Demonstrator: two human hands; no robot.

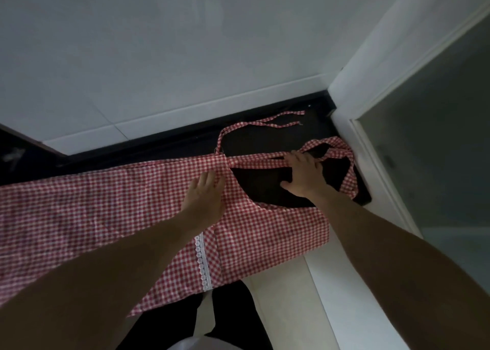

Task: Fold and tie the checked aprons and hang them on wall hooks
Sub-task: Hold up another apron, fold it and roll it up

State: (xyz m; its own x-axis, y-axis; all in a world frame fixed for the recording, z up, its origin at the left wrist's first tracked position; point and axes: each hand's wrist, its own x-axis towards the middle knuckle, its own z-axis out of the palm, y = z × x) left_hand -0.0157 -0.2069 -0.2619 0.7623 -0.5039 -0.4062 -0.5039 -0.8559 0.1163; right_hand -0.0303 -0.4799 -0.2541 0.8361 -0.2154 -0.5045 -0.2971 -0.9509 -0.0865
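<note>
the red checked apron [111, 212] lies spread across the dark counter [265, 140], its near edge hanging over the front. the left hand [204, 198] presses flat on the cloth beside the strap seam, fingers straight. the right hand [302, 174] rests with spread fingers on the strap [254, 162] near the neck loop [342, 158], no pinching grip. the overhanging weight could likely drag the apron off if either hand lifts, and the loose ties [278, 120] may tangle.

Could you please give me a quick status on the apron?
Left hand flat on the apron. Right hand pressing its strap. Apron spread on dark counter, unfolded. Nothing obstructing.
</note>
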